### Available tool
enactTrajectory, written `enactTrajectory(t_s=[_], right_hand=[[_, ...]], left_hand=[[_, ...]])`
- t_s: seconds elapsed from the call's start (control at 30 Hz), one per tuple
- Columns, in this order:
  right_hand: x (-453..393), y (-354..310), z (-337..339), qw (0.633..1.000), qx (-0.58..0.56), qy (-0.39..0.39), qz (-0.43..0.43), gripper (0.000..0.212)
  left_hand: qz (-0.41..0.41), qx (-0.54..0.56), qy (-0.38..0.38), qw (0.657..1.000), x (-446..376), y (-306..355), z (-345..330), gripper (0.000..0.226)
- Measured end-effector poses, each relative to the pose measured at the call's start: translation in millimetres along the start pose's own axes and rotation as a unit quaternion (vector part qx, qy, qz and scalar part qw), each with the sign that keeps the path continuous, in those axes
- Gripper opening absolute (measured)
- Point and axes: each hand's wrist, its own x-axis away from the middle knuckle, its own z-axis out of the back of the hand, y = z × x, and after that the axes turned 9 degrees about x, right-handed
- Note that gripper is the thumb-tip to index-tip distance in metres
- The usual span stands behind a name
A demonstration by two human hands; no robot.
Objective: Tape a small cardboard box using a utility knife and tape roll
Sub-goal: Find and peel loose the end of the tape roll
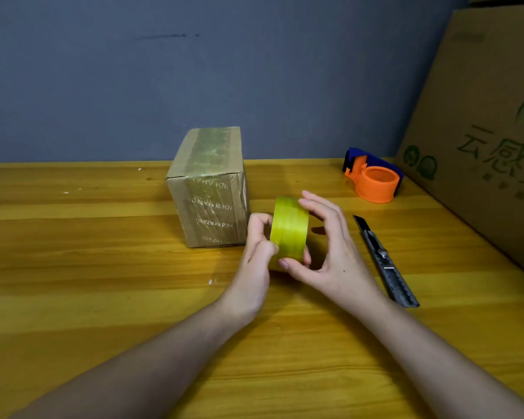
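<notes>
A small cardboard box (208,189) stands upright on the wooden table (88,267), with tape running over its top and down its front. Just right of it, a yellow-green tape roll (289,229) is held on edge above the table between both hands. My left hand (256,249) grips its left side, thumb on the tread. My right hand (327,252) cups its right side, thumb under the roll and fingers over the top. A dark utility knife (384,263) lies on the table right of my right hand, apart from it, blade end pointing away.
An orange and blue tape dispenser (374,179) sits at the back right of the table. A large printed cardboard carton (481,131) leans along the right edge. A grey-blue wall (194,71) rises behind the table.
</notes>
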Motion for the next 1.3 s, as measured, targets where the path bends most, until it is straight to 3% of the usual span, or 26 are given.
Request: enactTrajectory(t_s=[0.13, 0.93, 1.3], right_hand=[[0.3, -1.0, -0.8, 1.000, -0.004, 0.000, -0.003, 0.082], [1.6, -0.3, -0.4, 1.000, 0.006, 0.013, -0.003, 0.081], [2.7, -1.0, 2.9, 0.998, 0.049, 0.016, 0.026, 0.078]], left_hand=[[0.000, 0.004, 0.024, 1.000, -2.5, -2.2, 0.9, 0.013], [-0.003, 0.007, 0.006, 1.000, -2.5, -0.1, -0.2, 0.014], [0.007, -0.013, -0.016, 1.000, -1.6, -0.4, 1.8, 0.024]])
